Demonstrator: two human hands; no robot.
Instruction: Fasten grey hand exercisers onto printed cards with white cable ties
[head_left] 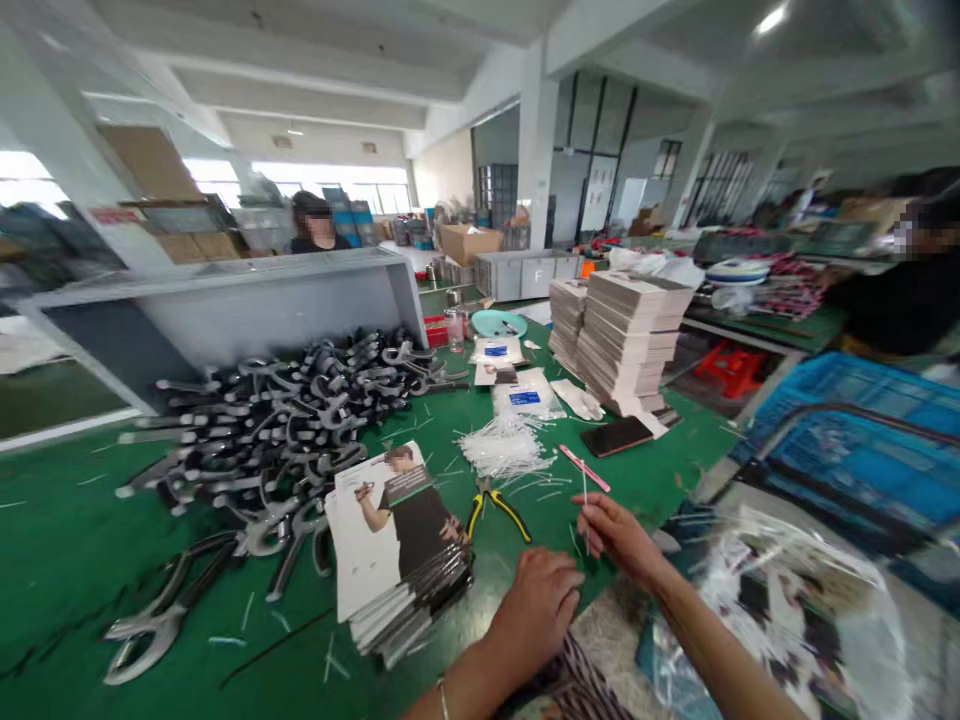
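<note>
My right hand [616, 532] pinches a thin white cable tie [585, 482], which stands nearly upright above the table's front edge. My left hand [536, 600] is beside it, closed with fingers curled down; whatever it may hold is hidden. Just beyond lie diagonal cutters [487, 500] with yellow-and-black handles, spread apart. Behind them is a loose heap of white cable ties [506, 447]. A pink-handled slim tool [585, 468] lies near the right fingertips. To the left is a fanned stack of printed leaflets [367, 560] with a person pictured on top.
Grey-and-black curved, handled pieces [277, 430] spill from a tipped grey crate [285, 295]. Tall stacks of printed cards [630, 335] and a dark phone [616, 437] are at right. A plastic bag [817, 610] and blue crate [847, 430] stand beside the table. Two people are farther off.
</note>
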